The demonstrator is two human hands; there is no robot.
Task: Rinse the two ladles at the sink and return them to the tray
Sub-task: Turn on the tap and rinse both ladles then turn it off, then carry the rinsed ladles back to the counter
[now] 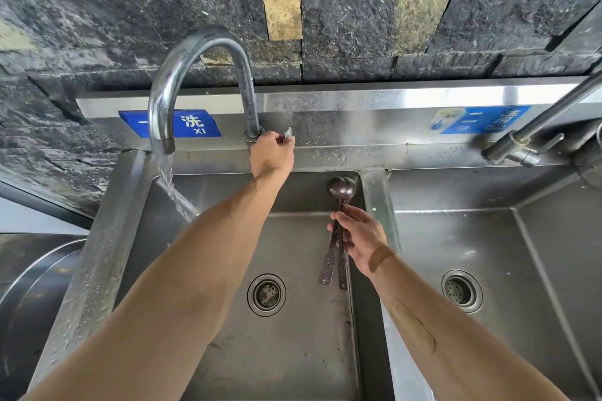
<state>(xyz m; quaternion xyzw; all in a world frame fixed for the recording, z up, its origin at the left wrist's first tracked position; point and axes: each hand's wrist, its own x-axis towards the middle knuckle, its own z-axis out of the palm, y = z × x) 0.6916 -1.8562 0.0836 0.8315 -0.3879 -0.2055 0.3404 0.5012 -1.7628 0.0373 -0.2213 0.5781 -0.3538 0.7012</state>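
My right hand holds two dark brown ladles together by their handles, bowls up and away from me, over the right side of the left sink basin. Their flat perforated handle ends hang below my fingers. My left hand grips the small metal tap lever at the foot of the curved faucet. Water pours from the spout onto the basin's left rim, well left of the ladles. No tray is in view.
A second basin lies to the right with its own faucet. Each basin has a round drain. A large steel pot or lid stands at the left. Dark stone wall rises behind.
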